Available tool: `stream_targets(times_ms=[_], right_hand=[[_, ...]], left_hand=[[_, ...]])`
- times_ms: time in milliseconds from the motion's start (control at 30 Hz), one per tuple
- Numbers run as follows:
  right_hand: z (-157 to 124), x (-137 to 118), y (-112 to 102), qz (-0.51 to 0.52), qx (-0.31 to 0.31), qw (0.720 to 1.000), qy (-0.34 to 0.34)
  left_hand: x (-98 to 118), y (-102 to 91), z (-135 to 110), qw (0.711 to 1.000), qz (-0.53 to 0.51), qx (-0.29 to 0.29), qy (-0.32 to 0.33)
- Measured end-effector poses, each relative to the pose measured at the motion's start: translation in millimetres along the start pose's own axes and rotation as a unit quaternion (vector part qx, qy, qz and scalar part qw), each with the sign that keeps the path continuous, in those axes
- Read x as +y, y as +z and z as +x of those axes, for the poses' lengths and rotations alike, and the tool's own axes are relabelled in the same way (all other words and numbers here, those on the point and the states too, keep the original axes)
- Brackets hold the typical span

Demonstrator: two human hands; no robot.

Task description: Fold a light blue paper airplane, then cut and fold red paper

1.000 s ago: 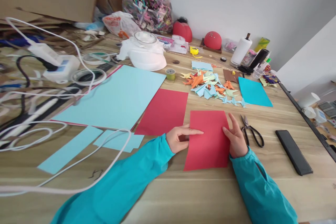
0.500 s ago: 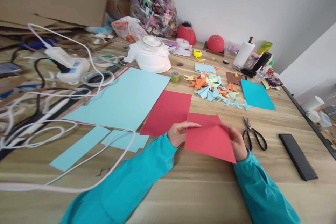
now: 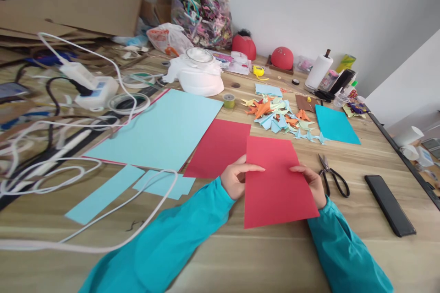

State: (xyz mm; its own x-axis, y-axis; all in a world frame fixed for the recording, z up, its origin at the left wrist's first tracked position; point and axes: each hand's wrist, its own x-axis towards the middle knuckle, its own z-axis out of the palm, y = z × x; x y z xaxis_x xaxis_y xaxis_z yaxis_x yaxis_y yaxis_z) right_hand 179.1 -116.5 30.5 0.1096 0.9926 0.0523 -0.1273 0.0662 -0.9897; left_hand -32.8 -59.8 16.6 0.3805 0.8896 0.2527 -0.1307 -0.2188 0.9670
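A red sheet of paper (image 3: pixel 278 192) is held up in front of me, tilted above the wooden table. Gripping its left edge is my left hand (image 3: pixel 237 176), index finger laid across the front and the rest behind. On the opposite edge my right hand (image 3: pixel 313 183) is closed in the same way. Behind the sheet, a second red sheet (image 3: pixel 220 146) lies flat, partly under a large light blue sheet (image 3: pixel 161 123). Black-handled scissors (image 3: pixel 332 176) rest just right of my right hand.
Folded paper cranes (image 3: pixel 278 114) are heaped beyond the held sheet. A teal sheet (image 3: pixel 337 123) lies at the right, with a black phone (image 3: pixel 390 205) nearer. Light blue strips (image 3: pixel 105 194) and a white cable (image 3: pixel 151 229) lie at the left. A thread spool (image 3: pixel 228 100) stands behind.
The red sheet in my hands has opened out and now shows more of its length, reaching lower and higher. My right hand has shifted slightly right; the table things stay put.
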Motion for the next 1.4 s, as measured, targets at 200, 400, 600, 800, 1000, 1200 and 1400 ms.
stream_targets(times_ms=[200,400,600,800,1000,1200,1400], right_hand=[[0,1,-2,-0.011,-0.027,0.999,-0.013],[2,18,-7,-0.017,0.013,0.999,-0.026],[0,23,-7,-0.011,0.026,1.000,-0.004],[1,11,1,-0.027,0.021,0.999,-0.005],[-1,5,8,-0.065,-0.003,0.998,-0.018],[-2,5,11,-0.072,-0.007,0.997,0.001],[-2,9,11,-0.022,0.058,0.998,-0.002]], left_hand=[[-2,0.2,1,1.000,0.004,0.001,0.020],[0,-0.4,1,0.999,0.047,0.010,0.000],[2,0.2,-2,0.997,0.077,0.010,-0.003],[6,0.0,-2,0.996,0.082,0.031,-0.024],[10,5.0,0,0.991,0.037,0.122,-0.034],[4,10.5,0,0.984,-0.065,0.144,-0.080],[5,8.8,-2,0.985,0.014,0.152,-0.080]])
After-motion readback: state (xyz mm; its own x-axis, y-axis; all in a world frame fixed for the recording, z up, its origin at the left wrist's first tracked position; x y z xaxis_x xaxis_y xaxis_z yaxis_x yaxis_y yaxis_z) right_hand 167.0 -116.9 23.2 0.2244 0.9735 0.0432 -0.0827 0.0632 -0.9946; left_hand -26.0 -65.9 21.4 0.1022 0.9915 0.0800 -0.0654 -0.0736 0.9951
